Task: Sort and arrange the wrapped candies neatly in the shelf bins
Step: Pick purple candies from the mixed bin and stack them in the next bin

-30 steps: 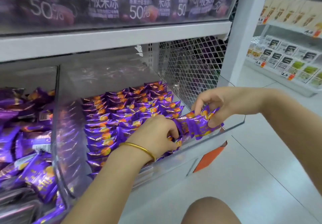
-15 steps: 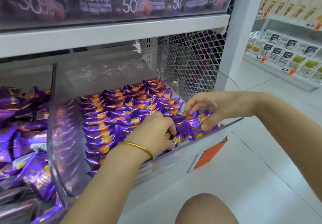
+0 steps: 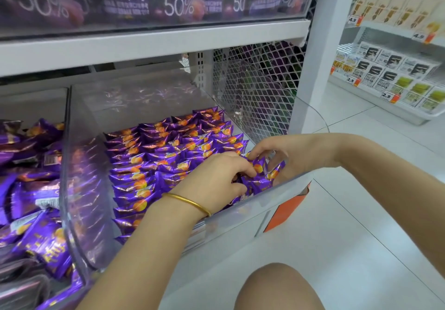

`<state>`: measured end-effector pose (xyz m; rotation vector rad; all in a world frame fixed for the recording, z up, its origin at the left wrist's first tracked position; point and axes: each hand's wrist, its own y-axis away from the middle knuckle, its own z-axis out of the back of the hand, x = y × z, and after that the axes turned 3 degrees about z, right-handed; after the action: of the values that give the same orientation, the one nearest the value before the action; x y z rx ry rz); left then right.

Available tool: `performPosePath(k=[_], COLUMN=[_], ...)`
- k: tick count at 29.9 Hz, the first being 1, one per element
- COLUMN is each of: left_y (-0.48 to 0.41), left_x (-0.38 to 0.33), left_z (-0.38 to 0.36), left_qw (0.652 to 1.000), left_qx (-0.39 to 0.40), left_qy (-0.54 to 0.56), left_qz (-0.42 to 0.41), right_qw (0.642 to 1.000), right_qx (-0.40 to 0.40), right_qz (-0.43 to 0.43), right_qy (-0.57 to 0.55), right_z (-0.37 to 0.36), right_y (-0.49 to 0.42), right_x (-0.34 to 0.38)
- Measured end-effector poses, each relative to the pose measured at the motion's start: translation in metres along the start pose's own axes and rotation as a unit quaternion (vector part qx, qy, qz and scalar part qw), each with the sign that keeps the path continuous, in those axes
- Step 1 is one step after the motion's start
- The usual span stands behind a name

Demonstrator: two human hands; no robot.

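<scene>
A clear plastic bin [image 3: 79,189] on the lower shelf holds purple wrapped candies [image 3: 168,150] with orange marks, laid in tidy overlapping rows. At the bin's front right corner a small bunch of the same candies [image 3: 261,174] stands between both hands. My left hand [image 3: 216,177], with a gold bangle on the wrist, presses its fingers on the bunch from the left. My right hand [image 3: 286,155] curls around it from the right and above, thumb at the front wall. Part of the bunch is hidden by my fingers.
The neighbouring bin [image 3: 31,189] on the left holds loose, jumbled purple candies. A white shelf [image 3: 154,47] carries purple jelly packs above. White wire mesh [image 3: 260,97] closes the right side. An orange price tag [image 3: 286,211] hangs on the front. My knee [image 3: 277,288] is below; another shelf [image 3: 397,80] stands across the aisle.
Both hands have carried the bunch of candies down from above the bin's front rim into the front right corner, and the right hand now sits lower inside the bin.
</scene>
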<state>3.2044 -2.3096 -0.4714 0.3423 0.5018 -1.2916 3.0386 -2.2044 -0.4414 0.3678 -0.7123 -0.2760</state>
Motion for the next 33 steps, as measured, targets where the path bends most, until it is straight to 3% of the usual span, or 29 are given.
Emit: performPosePath(k=[3,5,9,12,22,30,33], left_y=[-0.001,-0.002,-0.003,-0.004,-0.005,-0.006,-0.005], left_x=[0.003,0.004,0.004,0.003,0.002,0.001,0.001], left_z=[-0.001,-0.002,-0.002,-0.002,-0.002,-0.003,-0.002], left_qw=[1.0,0.999,0.999,0.998,0.997,0.996,0.996], left_qx=[0.014,0.017,0.019,0.022,0.026,0.035,0.032], left_qy=[-0.02,-0.026,-0.027,-0.029,-0.036,-0.046,-0.053], left_qz=[-0.007,-0.017,-0.038,-0.051,-0.068,-0.067,-0.062], right_qw=[0.993,0.992,0.983,0.965,0.99,0.99,0.978], right_qx=[0.025,0.02,0.006,0.028,0.005,-0.021,-0.011], right_qz=[-0.038,-0.064,-0.114,-0.136,-0.133,-0.123,-0.143], right_qy=[-0.106,-0.107,0.143,0.221,0.055,0.063,0.154], right_z=[0.005,0.007,0.005,0.002,0.002,-0.002,-0.006], right_y=[0.004,0.007,0.003,0.002,-0.001,0.001,-0.003], right_x=[0.001,0.004,0.011,0.015,0.009,0.011,0.015])
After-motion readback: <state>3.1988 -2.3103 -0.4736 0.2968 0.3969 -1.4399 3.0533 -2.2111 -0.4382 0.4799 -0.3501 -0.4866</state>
